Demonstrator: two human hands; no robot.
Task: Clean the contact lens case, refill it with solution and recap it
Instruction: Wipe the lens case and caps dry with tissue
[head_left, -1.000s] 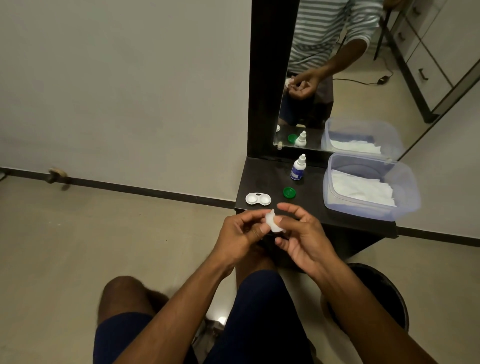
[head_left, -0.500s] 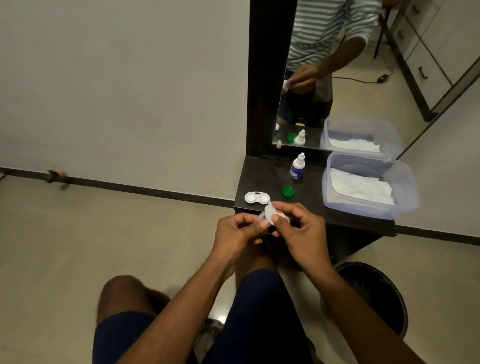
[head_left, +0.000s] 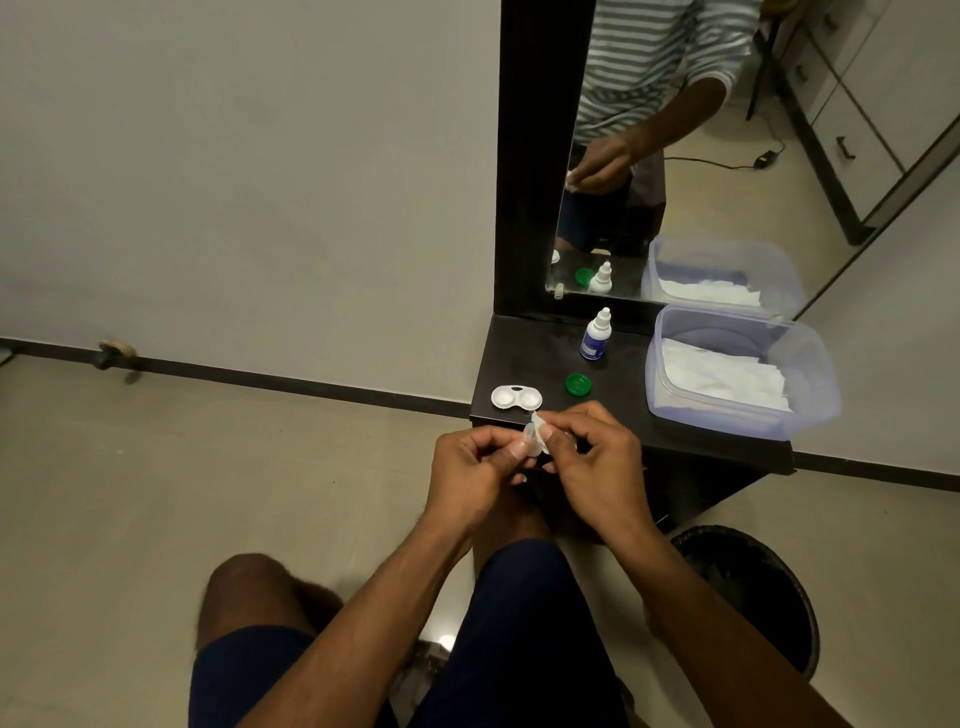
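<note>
Both hands have risen toward the shelf edge: left hand pinches a white cap steady so right hand can wipe it with tissue. Open lens case waits at twelve o'clock, green cap at one, solution bottle beyond.

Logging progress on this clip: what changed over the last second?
Little. Both hands, the left hand and right hand, shifted slightly toward the shelf, still working the white cap with a tissue scrap between their fingertips. The lens case, green cap, solution bottle and tissue tub stayed put.
</note>
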